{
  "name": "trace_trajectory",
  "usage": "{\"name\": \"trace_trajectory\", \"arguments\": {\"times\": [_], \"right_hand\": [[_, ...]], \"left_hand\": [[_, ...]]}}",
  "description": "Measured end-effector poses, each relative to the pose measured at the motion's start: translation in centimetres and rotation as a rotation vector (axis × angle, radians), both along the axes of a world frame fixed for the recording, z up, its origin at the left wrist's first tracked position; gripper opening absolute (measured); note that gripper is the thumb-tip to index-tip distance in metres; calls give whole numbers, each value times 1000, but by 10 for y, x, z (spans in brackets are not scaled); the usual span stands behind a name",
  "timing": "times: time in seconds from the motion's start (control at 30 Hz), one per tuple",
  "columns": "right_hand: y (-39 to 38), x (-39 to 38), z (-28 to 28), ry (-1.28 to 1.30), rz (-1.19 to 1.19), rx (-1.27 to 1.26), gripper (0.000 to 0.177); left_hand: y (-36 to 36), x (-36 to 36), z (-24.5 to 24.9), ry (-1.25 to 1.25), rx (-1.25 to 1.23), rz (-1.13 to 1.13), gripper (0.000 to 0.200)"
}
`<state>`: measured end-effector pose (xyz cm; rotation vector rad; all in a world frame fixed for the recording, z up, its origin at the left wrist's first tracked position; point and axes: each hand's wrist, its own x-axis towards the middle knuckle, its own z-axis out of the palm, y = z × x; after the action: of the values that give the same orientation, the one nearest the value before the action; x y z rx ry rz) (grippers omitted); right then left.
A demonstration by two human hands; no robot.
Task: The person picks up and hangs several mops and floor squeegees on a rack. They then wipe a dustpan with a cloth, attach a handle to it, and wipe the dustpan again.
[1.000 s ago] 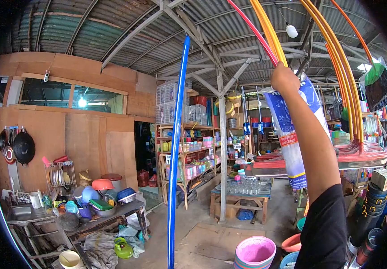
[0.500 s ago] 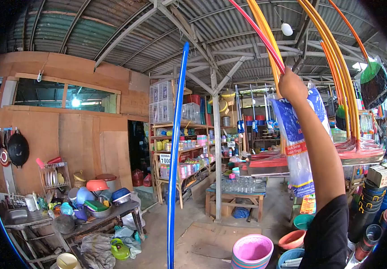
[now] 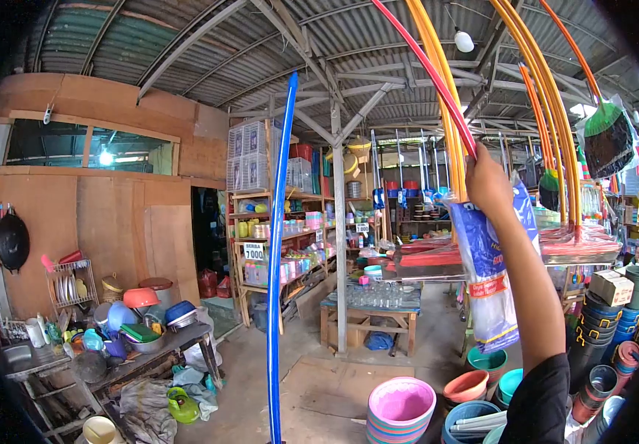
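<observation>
Raised high at the right, my right hand is closed round the lower end of a red pole. The pole slants up and left past the top of the view. Just below the fist hangs a blue and white plastic-wrapped mop head, partly behind my forearm; the join to the pole is hidden. A blue pole stands nearly upright in the middle, its lower end running out of view. My left hand is not in view.
Orange-handled brooms rise behind my arm. Pink baskets and coloured buckets stand on the floor. A grey post stands before wooden shelves. Dishes crowd a side table; a low table holds clear containers.
My right hand has come down a little with the mop. The view has turned slightly right, so the surroundings sit further left.
</observation>
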<state>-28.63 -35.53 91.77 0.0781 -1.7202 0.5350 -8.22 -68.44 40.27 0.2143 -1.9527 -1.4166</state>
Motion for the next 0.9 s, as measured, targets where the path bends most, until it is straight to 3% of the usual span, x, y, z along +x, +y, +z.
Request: {"name": "trace_trajectory", "arguments": {"times": [0.4,0.5,0.73,0.8,0.83,0.9], "right_hand": [[-64,-51,28,-19,172,72,29],[-97,-51,25,-211,280,65,31],[-187,-48,-28,-217,359,36,41],[-207,-62,-53,-65,402,72,53],[-216,-57,-73,-113,411,101,53],[-232,-28,-120,158,446,193,41]], "left_hand": [[3,-8,5,138,-83,27,28],[-3,-11,-3,71,-27,16,29],[-17,-14,11,47,-86,85,36],[-30,-22,12,-30,-44,26,39],[-31,-22,23,-22,-41,10,38],[-38,-25,43,13,-48,-11,37]]}}
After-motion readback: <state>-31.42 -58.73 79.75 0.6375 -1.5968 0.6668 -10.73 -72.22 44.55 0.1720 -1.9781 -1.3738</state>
